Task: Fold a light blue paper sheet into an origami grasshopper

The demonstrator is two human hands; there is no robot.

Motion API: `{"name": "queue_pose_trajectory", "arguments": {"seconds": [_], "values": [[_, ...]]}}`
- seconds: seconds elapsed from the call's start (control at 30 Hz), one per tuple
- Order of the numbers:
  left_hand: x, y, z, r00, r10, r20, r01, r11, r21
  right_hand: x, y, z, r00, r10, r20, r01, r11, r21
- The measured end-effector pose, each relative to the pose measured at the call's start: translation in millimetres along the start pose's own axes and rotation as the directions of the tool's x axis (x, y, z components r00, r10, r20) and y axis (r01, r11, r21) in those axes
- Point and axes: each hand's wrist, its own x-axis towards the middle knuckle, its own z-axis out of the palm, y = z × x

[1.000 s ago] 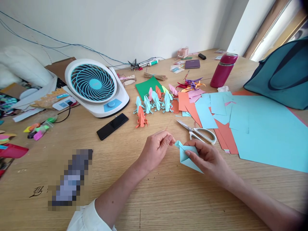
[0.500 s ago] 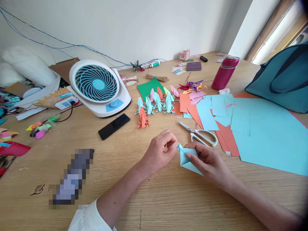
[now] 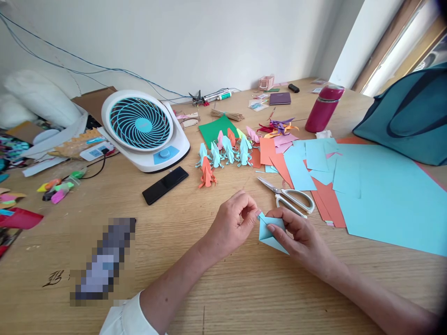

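A folded piece of light blue paper point(image 3: 268, 232) is held between both hands above the wooden table. My left hand point(image 3: 239, 216) pinches its narrow upper left corner between thumb and forefinger. Gripping the right side, my right hand point(image 3: 296, 232) has its thumb flat on the front and its fingers behind. Creases and a small flap show on the paper's face; its back is hidden. Just beyond the right hand lie scissors point(image 3: 288, 195) with white handles, blades apart. Several folded paper figures point(image 3: 228, 151), blue, orange, pink and yellow-green, stand farther back.
Blue paper sheets point(image 3: 394, 195) and orange pieces point(image 3: 330, 200) spread over the right side. A magenta bottle point(image 3: 324, 109) and a teal bag point(image 3: 405, 116) stand behind them. To the left are a white fan point(image 3: 167, 156), a black phone point(image 3: 165, 185) and a blurred-out device point(image 3: 103, 260).
Both hands keep their hold on the folded paper. The right hand and the paper have shifted slightly left; the camera view has moved a little.
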Motion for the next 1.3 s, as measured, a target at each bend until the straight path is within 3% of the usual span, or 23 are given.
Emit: {"name": "queue_pose_trajectory", "arguments": {"seconds": [0.17, 0.5, 0.93, 1.0, 1.07, 1.17, 1.3], "values": [[0, 1, -0.6, 1.0, -0.025, -0.019, 0.024, 0.999, -0.037, 0, 3, 0, 0.999, 0.021, -0.044, -0.02, 1.0, 0.007], [-1, 5, 5.7, 0.98, -0.186, -0.069, 0.177, 0.976, -0.127, 0, 3, 2, 0.998, 0.006, -0.065, -0.008, 1.0, -0.022], [-2, 8, 4.1, 0.974, -0.212, -0.086, 0.205, 0.975, -0.084, 0, 2, 3, 0.998, 0.003, -0.059, -0.006, 0.999, -0.046], [-2, 7, 2.7, 0.973, -0.217, -0.073, 0.209, 0.972, -0.106, 1, 3, 3, 0.997, 0.03, -0.065, -0.029, 0.999, 0.025], [-2, 4, 0.9, 0.974, -0.227, -0.023, 0.22, 0.96, -0.174, 4, 3, 2, 0.995, 0.094, -0.044, -0.083, 0.975, 0.204], [-1, -1, 0.6, 0.967, -0.25, 0.045, 0.25, 0.909, -0.333, 9, 4, 0, 0.982, 0.185, 0.036, -0.179, 0.852, 0.491], [0, -4, 6.8, 0.966, -0.215, 0.146, 0.26, 0.831, -0.492, 10, 3, 0, 0.958, 0.224, 0.179, -0.285, 0.661, 0.695]]}}
